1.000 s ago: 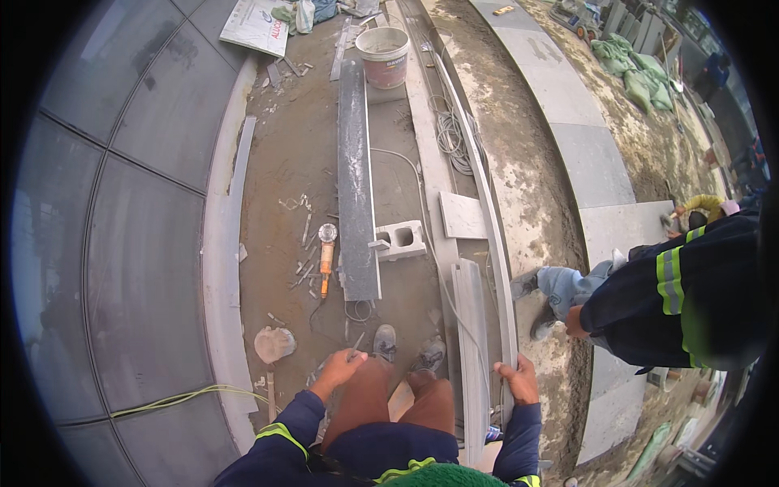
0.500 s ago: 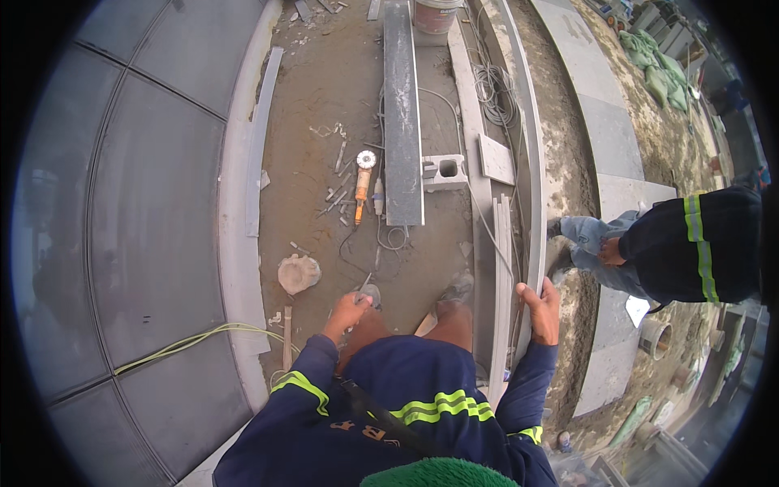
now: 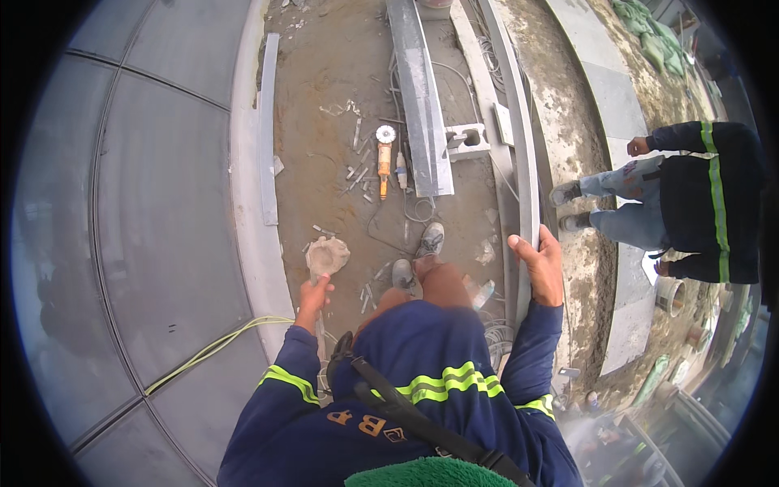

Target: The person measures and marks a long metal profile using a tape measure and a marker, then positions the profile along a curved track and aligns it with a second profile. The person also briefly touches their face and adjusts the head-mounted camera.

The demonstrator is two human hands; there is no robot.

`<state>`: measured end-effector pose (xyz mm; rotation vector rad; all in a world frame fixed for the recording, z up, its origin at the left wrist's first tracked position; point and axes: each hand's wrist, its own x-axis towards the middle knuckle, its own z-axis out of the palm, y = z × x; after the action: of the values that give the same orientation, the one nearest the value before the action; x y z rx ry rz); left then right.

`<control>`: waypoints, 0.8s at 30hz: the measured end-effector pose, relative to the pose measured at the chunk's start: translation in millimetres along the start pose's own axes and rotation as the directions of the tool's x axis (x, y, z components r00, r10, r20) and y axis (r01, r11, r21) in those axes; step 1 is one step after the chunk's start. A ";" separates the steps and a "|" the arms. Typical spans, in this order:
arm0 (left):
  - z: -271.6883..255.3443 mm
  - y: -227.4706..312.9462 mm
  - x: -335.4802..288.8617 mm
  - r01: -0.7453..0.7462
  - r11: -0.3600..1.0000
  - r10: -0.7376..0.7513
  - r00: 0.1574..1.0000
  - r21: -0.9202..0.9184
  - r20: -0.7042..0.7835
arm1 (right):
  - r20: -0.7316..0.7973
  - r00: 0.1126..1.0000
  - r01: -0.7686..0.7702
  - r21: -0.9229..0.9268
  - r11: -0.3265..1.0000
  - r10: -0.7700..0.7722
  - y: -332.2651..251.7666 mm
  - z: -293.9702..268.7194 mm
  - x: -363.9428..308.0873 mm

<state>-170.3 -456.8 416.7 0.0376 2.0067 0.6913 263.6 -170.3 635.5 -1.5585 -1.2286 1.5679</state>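
My right hand (image 3: 542, 265) grips a long, narrow grey slab strip (image 3: 523, 138), thumb on one side and fingers on the other. Over on the left, my left hand (image 3: 314, 299) has its fingers curled together beside a round, dust-coated lump (image 3: 328, 255). Whatever is in that hand is too small or hidden to name. An angle grinder (image 3: 385, 169) with an orange body and pale disc lies on the ground ahead. To its right a long dark grey slab (image 3: 418, 97) slants near a hollow concrete block (image 3: 471, 141).
Large grey panels (image 3: 162, 203) form the left side, with a yellow-green cable (image 3: 213, 346) crossing them. Offcuts and cords litter the muddy ground. At the right another person (image 3: 690, 195) stands by grey paving slabs (image 3: 625, 308). A clear bottle (image 3: 484, 294) lies near my legs.
My left hand has moved left to beside the dusty lump; the thin tool it held no longer shows clearly. My feet have shifted. My right hand stays on the strip. The other person has turned.
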 end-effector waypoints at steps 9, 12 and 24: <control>121.9 265.7 -38.8 -0.434 0.900 0.429 0.863 -0.045 0.266 | 0.038 0.999 -0.033 -0.008 0.999 0.034 40.6 29.1 61.7; 168.0 337.9 -28.0 -0.484 0.862 0.505 0.790 -0.151 0.348 | 0.021 1.000 -0.005 -0.097 0.995 0.007 31.5 40.6 64.6; 276.0 476.0 143.6 -0.270 0.912 0.383 0.829 -0.307 0.407 | -0.091 0.996 -0.051 -0.442 0.895 0.011 51.5 134.4 112.9</control>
<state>-140.8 110.9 432.8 0.3826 1.4575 1.0351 128.0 -114.6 526.2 -1.9127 -1.5997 1.2746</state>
